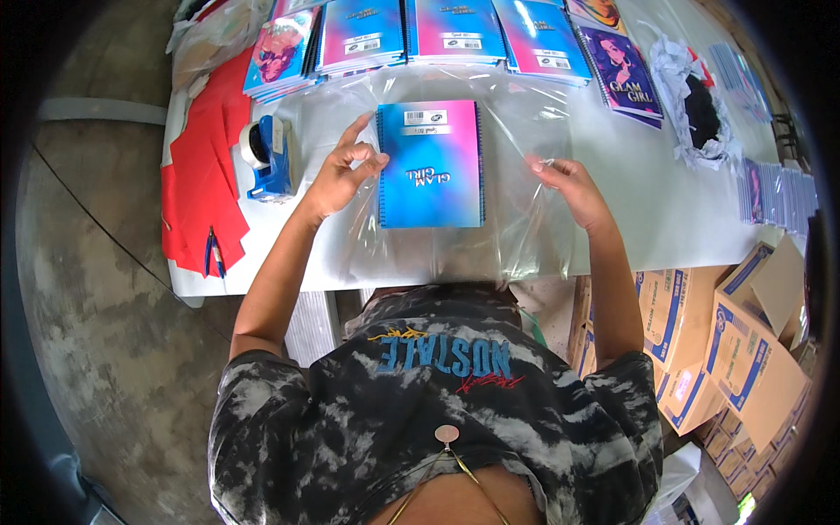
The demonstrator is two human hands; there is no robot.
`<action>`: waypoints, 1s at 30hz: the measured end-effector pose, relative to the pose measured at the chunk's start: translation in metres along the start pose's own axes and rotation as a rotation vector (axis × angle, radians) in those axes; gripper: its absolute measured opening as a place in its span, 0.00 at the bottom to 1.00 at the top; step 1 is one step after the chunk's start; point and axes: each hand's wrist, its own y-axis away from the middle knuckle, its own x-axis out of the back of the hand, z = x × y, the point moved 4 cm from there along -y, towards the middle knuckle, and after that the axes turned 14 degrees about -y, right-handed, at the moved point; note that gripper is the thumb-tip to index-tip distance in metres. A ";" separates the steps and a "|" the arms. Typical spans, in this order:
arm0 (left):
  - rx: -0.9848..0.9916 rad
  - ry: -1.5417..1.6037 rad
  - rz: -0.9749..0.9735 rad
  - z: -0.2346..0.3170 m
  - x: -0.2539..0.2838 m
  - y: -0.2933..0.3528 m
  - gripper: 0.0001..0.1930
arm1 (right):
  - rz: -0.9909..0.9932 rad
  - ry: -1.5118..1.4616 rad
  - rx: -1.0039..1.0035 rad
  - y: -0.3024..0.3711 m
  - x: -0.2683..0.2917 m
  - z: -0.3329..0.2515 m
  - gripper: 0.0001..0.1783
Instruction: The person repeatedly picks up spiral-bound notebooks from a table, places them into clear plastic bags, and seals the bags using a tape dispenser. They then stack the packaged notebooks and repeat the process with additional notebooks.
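Note:
A spiral notebook with a blue-and-pink cover lies upside down to me on the white table, on a loose sheet of clear plastic film. At its left edge is my left hand, index finger stretched forward, thumb and curled fingers closed together; they seem to pinch the film, though its edge is hard to see there. To the right of the notebook, my right hand pinches the film between thumb and fingers, apart from the cover.
Stacks of similar notebooks line the far side. A blue tape dispenser, red sheets and small blue-handled cutters are at left. At right are a dark-covered notebook, a crumpled plastic bag, more notebooks and cardboard boxes.

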 end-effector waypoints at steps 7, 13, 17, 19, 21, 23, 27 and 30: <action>-0.080 0.044 0.160 0.008 -0.035 -0.017 0.10 | -0.147 -0.370 0.291 -0.036 -0.078 0.025 0.08; -0.162 -0.762 0.185 0.015 -0.099 -0.025 0.15 | -0.136 -0.046 0.714 -0.039 -0.126 0.015 0.10; -0.116 -0.328 -0.041 0.005 -0.072 -0.042 0.23 | 0.036 0.482 0.717 -0.052 -0.138 0.027 0.15; 0.179 0.380 -0.235 0.004 -0.029 -0.058 0.23 | 0.065 0.690 0.726 -0.044 -0.142 0.018 0.14; -0.142 -0.305 0.409 -0.009 0.021 -0.087 0.28 | 0.059 0.816 0.666 -0.043 -0.149 0.013 0.14; -0.445 -0.978 0.718 -0.003 0.033 -0.125 0.28 | 0.068 0.791 0.690 -0.042 -0.152 0.014 0.15; 0.050 -0.563 0.037 -0.011 0.027 -0.216 0.18 | 0.083 0.798 0.702 -0.042 -0.149 0.017 0.16; -0.118 -0.683 0.506 0.042 0.056 -0.230 0.25 | 0.078 0.779 0.716 -0.040 -0.150 0.015 0.16</action>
